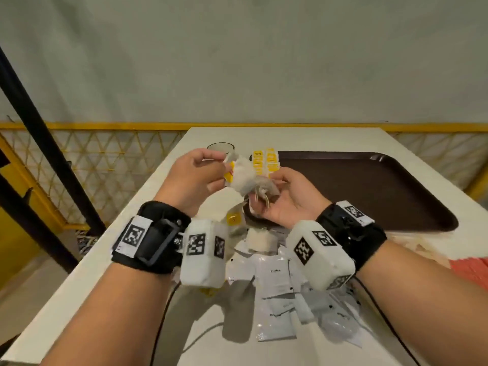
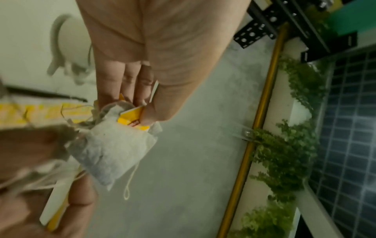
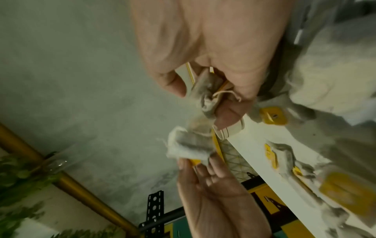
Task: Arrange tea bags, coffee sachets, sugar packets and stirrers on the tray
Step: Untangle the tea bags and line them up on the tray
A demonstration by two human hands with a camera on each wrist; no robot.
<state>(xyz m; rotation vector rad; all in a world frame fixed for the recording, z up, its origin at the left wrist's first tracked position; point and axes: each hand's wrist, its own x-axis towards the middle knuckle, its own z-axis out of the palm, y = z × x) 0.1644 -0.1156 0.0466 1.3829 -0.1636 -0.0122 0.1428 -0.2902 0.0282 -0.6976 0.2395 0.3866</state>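
1. the left hand [image 1: 195, 175] is raised above the surface [image 1: 137, 212], its fingers [image 2: 130, 83] and thumb curled to pinch a yellow tag [image 2: 132, 120] from which one tea bag [image 2: 114, 149] hangs. gripping the tag rather than the pouch probably lets the bag dangle free so its string can be sorted out.
2. the right hand [image 1: 287, 194] is held palm up just beside it, fingers [image 3: 230, 116] curled round a clump of tea bags [image 3: 205, 96] with tangled strings. it seems to serve as the store, while the left draws one bag away.
3. the two lots still touch in the air between the hands, so my reading is that the step in hand is separating a single bag from the bunch.
4. the tray [image 1: 396, 186] lies on the surface beyond the hands, dark and mostly bare; a row of tea bags with yellow tags [image 1: 265, 162] sits at its near left corner, likely the line the freed bag is meant to join.
5. coffee sachets [image 1: 274, 281] lie loose on the surface under the wrists, with more tea bags [image 1: 260, 240] near them, not yet on the tray.
6. a glass [image 1: 220, 147] stands left of the tray.
7. risk: looped strings could drag extra bags along.
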